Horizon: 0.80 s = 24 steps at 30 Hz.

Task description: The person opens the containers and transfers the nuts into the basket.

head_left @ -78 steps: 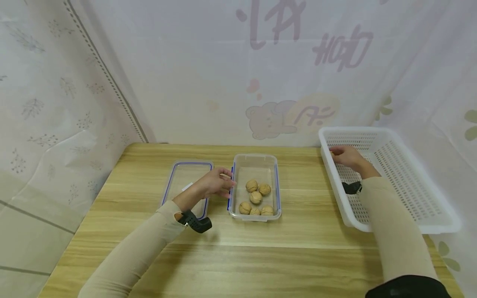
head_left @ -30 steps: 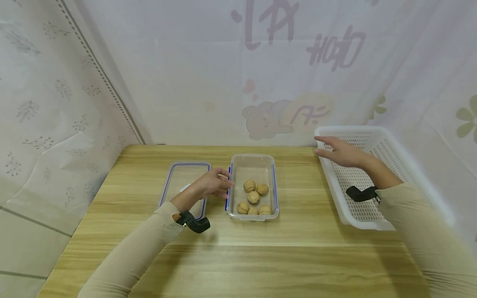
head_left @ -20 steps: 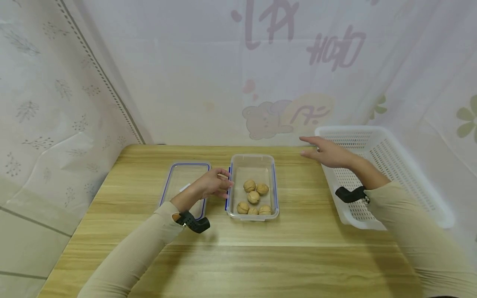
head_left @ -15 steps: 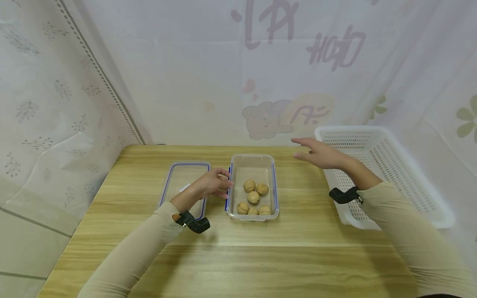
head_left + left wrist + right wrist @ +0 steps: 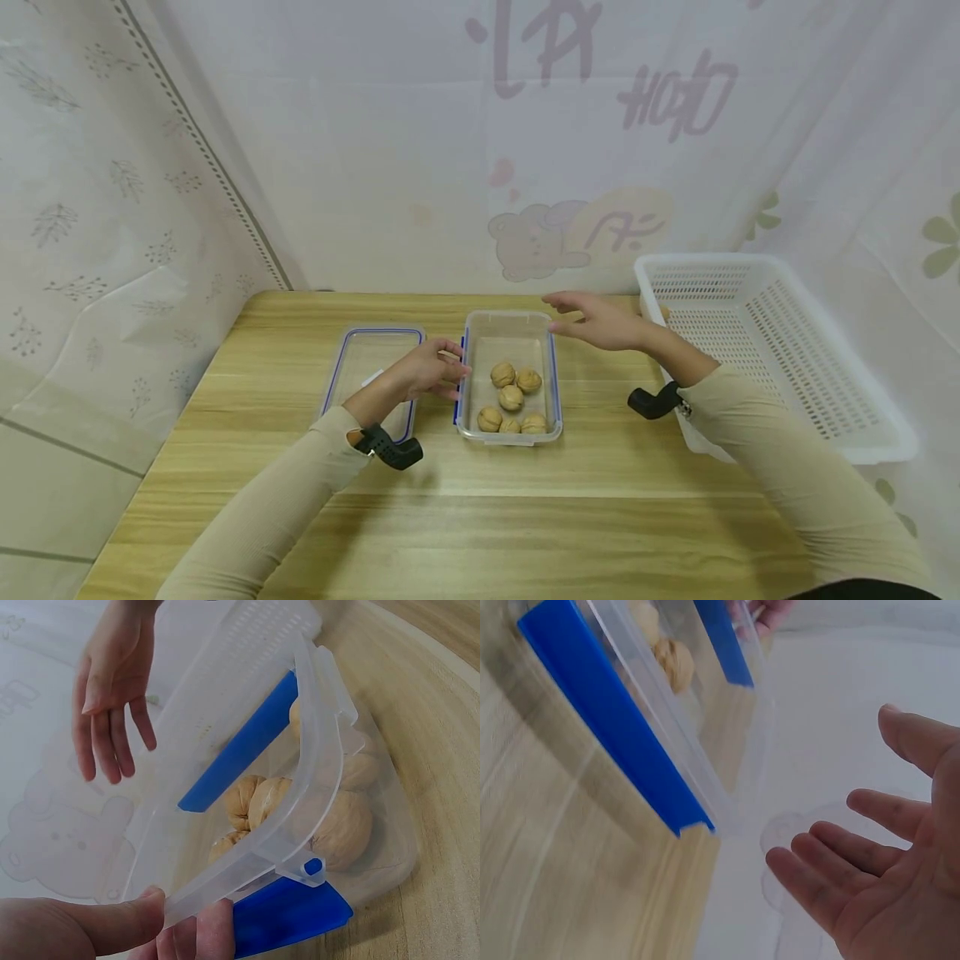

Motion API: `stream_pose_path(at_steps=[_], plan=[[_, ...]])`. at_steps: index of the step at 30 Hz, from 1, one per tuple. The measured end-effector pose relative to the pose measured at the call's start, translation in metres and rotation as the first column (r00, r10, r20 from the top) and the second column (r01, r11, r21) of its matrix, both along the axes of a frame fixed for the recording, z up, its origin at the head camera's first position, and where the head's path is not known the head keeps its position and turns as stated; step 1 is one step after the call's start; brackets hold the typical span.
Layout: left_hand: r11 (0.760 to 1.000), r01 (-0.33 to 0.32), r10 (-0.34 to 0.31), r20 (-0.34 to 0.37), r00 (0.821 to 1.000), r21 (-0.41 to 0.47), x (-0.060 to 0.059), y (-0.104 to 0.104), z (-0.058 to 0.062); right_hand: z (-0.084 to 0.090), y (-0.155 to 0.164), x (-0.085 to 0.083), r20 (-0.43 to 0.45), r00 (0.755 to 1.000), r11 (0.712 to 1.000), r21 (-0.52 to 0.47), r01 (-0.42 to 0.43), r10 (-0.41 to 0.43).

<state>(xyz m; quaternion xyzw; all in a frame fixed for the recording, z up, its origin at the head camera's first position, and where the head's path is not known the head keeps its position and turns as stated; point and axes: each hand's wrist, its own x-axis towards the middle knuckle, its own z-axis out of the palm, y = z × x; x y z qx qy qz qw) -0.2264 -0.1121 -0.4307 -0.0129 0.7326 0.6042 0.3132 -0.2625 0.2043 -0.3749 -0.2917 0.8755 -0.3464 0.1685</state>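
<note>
In the head view, a clear plastic food container [image 5: 513, 346] with blue side latches stands uncovered on the table, several walnuts [image 5: 511, 398] lying in its near half. My left hand [image 5: 427, 371] is at its left side; in the left wrist view the thumb [image 5: 120, 924] lies over the rim and the fingers sit outside beside a blue latch [image 5: 289, 915], pinching the wall. My right hand [image 5: 600, 323] holds nothing. Its spread fingers reach the container's far right corner from above, and the right wrist view shows the palm [image 5: 907, 907] bare.
The blue-edged clear lid [image 5: 375, 350] lies flat left of the container, partly under my left forearm. A white slotted basket [image 5: 787, 350] stands at the right, with a walnut [image 5: 664, 312] by its left wall. Behind the table hangs a pale printed cloth [image 5: 375, 167].
My right hand has left the basket's left wall, its fingers spread, and moved left to the container's far right corner. The left hand and the walnuts in the container stay put.
</note>
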Motion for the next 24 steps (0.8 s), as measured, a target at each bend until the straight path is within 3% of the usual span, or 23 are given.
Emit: stream_pose_path(at_steps=[5,16,24], plan=[[1.0,0.004,-0.004,-0.006,1.0,-0.002,0.0,0.0,0.0,-0.007,-0.018,-0.001,0.002,0.999,0.999,-0.006,-0.044,0.044],[1.0,-0.018,0.018,0.024,1.0,-0.003,-0.002,0.001,-0.001,-0.03,-0.06,-0.001,0.093,0.992,0.996,0.018,-0.089,0.087],[1.0,-0.021,0.021,0.028,0.999,0.004,-0.002,0.0,0.0,-0.039,-0.079,-0.001,0.086,0.996,0.998,0.043,-0.038,0.034]])
